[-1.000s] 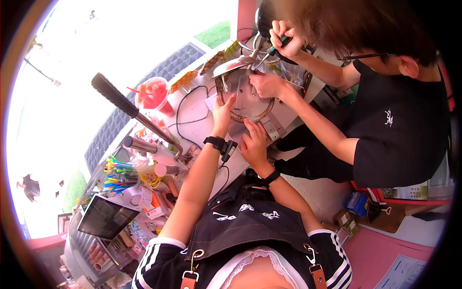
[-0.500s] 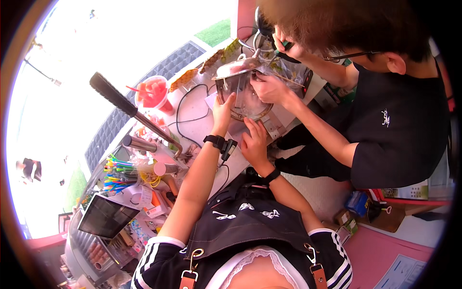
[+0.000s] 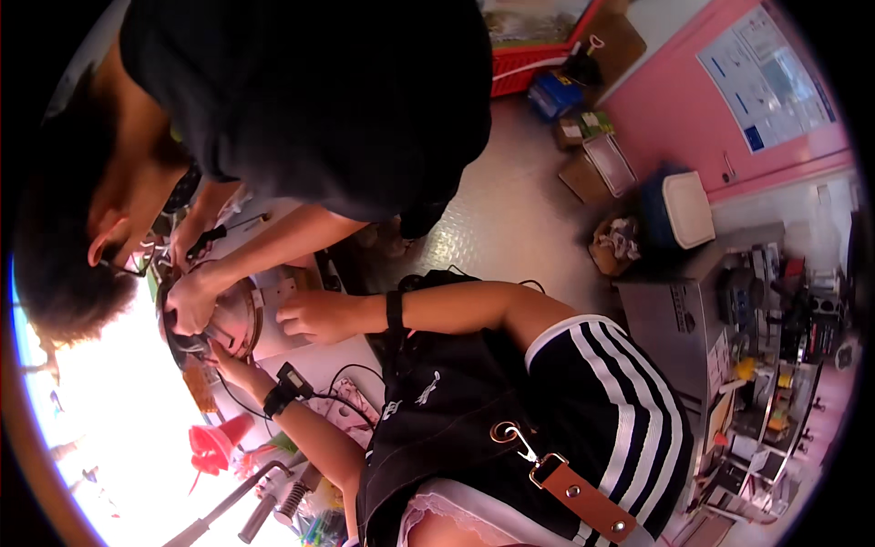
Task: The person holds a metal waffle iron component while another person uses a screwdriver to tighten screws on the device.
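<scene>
A round vessel with a clear wall and a metal rim (image 3: 254, 321) is on the pale counter. My left hand (image 3: 239, 366) grips its near side, thumb against the wall. Beside the rim is my right hand (image 3: 317, 315), fingers loosely bent and apart with nothing in them; whether the fingertips touch the base cannot be made out. A co-worker's hand (image 3: 193, 299) reaches onto the vessel's top from the far side. Close to their other arm is a black-handled tool (image 3: 213, 235) with a thin shaft. Their head and body hide part of the counter.
The co-worker's dark shirt (image 3: 337, 100) fills the upper left. A red drink cup (image 3: 214, 444), dark cables and a metal lever (image 3: 228, 501) are near my left arm. Boxes (image 3: 588, 173), a lidded bin (image 3: 685, 210) and a metal cabinet (image 3: 665, 319) stand to the right.
My view has swung far to the right, bringing the door and cabinet side into sight. My right hand has come off the vessel's rim; my left stays on its side. The co-worker still works there.
</scene>
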`<state>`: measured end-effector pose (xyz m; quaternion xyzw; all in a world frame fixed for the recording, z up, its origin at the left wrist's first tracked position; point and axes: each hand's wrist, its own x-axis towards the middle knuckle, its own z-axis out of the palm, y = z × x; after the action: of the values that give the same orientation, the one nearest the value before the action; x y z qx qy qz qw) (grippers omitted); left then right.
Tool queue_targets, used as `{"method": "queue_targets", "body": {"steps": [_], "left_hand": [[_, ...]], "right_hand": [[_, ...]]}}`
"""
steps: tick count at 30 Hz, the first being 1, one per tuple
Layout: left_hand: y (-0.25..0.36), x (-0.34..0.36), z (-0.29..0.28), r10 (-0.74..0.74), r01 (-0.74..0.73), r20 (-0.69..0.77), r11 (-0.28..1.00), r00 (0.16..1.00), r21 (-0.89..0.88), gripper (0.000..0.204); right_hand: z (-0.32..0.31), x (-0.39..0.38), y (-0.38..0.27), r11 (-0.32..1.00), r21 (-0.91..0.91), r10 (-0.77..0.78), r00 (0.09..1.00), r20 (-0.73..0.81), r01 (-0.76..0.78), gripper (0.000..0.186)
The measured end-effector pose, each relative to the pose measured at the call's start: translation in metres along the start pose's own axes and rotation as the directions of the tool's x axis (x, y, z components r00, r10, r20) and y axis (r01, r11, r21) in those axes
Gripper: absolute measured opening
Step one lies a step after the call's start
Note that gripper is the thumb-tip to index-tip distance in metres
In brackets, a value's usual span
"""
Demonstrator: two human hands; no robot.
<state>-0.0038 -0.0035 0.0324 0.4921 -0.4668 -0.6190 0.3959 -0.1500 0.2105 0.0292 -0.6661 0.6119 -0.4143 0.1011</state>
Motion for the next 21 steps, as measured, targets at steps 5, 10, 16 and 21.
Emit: {"method": "queue_targets", "body": {"steps": [5,10,16,21], "left_hand": [[0.003,-0.004,0.008,0.027,-0.026,-0.002,0.998,1.000,0.062,0.080],[-0.005,0.004,0.009,0.005,-0.004,-0.053,1.000,0.999,0.017,0.090],[-0.007,0.031,-0.019,-0.026,0.026,-0.003,0.999,1.000,-0.032,0.073],[-0.008,0.030,-0.012,-0.066,0.067,0.008,0.997,0.998,-0.044,0.063]], "right_hand": [[-0.087,-0.183,0.060,0.573,-0.183,0.808,0.588,-0.037,-0.799,0.031],[-0.132,-0.408,0.033,-0.227,-0.556,0.974,-0.200,-0.111,-0.799,0.030],[-0.148,-0.327,0.000,0.211,-0.250,0.969,0.235,-0.073,-0.945,0.045],[-0.124,-0.099,-0.041,0.891,-0.008,0.446,0.871,0.204,-0.454,0.025]]}}
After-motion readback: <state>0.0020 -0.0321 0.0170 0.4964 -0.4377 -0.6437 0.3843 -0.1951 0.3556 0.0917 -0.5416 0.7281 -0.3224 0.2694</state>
